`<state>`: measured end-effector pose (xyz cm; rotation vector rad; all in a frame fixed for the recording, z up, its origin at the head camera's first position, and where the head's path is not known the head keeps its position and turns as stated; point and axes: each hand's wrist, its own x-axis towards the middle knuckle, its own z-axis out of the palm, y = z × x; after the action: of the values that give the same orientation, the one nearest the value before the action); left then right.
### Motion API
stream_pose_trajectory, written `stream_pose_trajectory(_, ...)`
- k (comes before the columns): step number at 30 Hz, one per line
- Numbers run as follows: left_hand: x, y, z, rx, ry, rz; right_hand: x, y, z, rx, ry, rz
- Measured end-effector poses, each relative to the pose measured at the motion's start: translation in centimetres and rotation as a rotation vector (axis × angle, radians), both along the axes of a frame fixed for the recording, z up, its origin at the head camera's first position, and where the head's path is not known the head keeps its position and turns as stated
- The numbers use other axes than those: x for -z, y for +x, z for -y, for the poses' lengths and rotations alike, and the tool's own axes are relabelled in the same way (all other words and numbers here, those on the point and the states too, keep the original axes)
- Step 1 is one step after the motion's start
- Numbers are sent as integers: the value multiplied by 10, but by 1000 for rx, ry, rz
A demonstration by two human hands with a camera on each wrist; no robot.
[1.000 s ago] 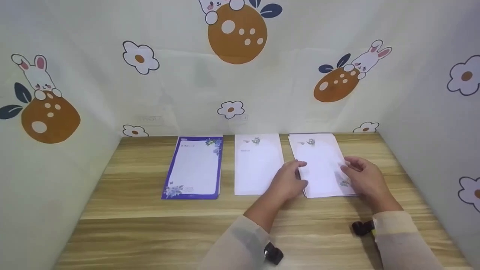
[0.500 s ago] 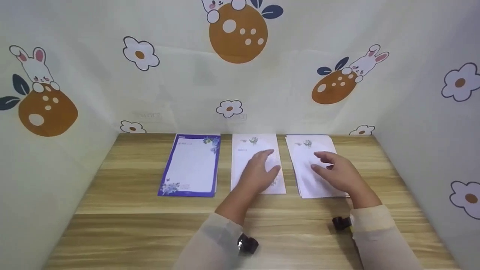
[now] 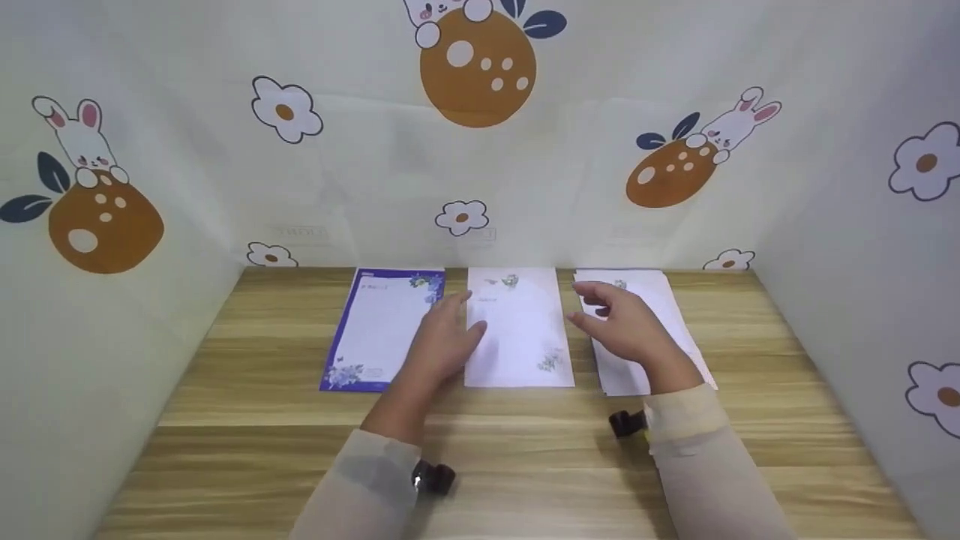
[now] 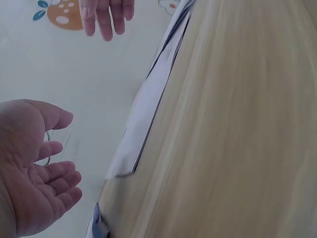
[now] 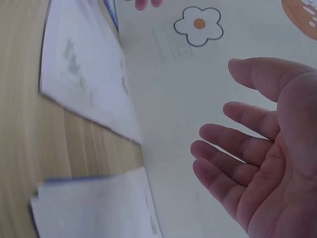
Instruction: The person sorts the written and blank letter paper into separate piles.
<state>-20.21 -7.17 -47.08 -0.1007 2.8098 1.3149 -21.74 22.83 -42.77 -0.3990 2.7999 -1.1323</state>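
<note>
Three flat stacks of printed paper sheets lie side by side in the head view. The left stack point(image 3: 379, 322) has a purple border with blue flowers. The middle stack point(image 3: 517, 330) is white with small floral prints, and the right stack point(image 3: 622, 375) is white with slightly uneven edges. My left hand point(image 3: 442, 341) hovers over the gap between the left and middle stacks, fingers loosely bent. Over the right stack's left side is my right hand point(image 3: 619, 322), partly hiding it. Both wrist views show the palms holding nothing, fingers spread apart from the thumb.
The stacks lie along the back of a wood-grain table point(image 3: 517, 465), against a pale cloth wall point(image 3: 375, 172) printed with rabbits, oranges and flowers. Cloth also closes off both sides. A small black device point(image 3: 433, 478) sits at the left sleeve, another point(image 3: 626, 424) at the right.
Both hands have let go of the right stack's sides and moved left, the left hand past the middle stack. The stacks stay in place.
</note>
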Motion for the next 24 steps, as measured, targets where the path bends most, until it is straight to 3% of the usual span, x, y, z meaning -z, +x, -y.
stream_pose_trajectory(4, 0, -1, 12, -37, 9, 26, 1, -2, 12, -1, -16, 39)
stream_pose_trajectory(8, 3, -2, 11, -23, 27, 34, 6, -2, 15, 11, -27, 84)
stream_pose_trajectory(17, 14, 0, 8, 86, 1, 140, 35, -5, 17, -77, 106, 164)
stream_pose_trajectory(20, 13, 1, 8, 120, -12, 130, 40, -5, 16, -94, 136, 159)
stream_pose_trajectory(24, 13, 5, 9, 215, -87, 118, 41, -3, 15, -146, 160, 154)
